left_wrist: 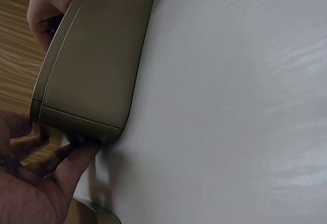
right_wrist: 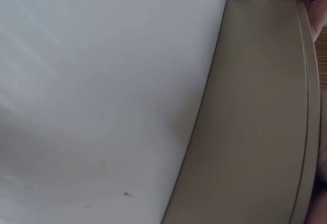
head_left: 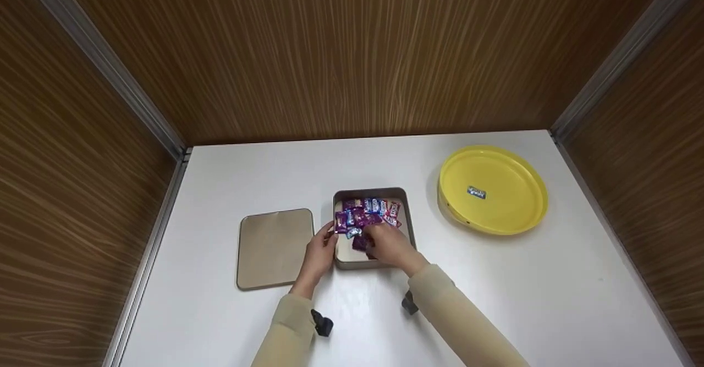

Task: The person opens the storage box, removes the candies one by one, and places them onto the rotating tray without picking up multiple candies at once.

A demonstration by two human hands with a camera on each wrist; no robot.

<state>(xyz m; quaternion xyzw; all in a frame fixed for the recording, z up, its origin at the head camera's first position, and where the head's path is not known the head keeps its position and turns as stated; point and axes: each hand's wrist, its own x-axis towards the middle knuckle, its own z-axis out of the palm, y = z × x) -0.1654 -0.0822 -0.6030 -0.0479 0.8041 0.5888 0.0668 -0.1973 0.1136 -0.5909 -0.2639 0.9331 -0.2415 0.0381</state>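
A square metal tin (head_left: 374, 264) sits mid-table, partly filled with small wrapped candies (head_left: 371, 206) in purple, blue and red. My left hand (head_left: 320, 252) holds the tin's left wall; in the left wrist view the thumb (left_wrist: 76, 165) presses low on its side and the fingers are near the rim. My right hand (head_left: 389, 243) reaches over the tin's front right part, pinching a purple-wrapped candy (head_left: 361, 242) low inside. Its fingertips are partly hidden. From the right wrist, the tin's outer wall (right_wrist: 250, 112) blocks most of that hand.
Left of the tin a flat square lid (head_left: 274, 250) lies on the white table (head_left: 522, 290). At the right stands a round yellow tray (head_left: 495, 218), with one blue-and-white wrapped candy (head_left: 476, 192) in it. Wood-grain panels (head_left: 352, 53) enclose the back and sides.
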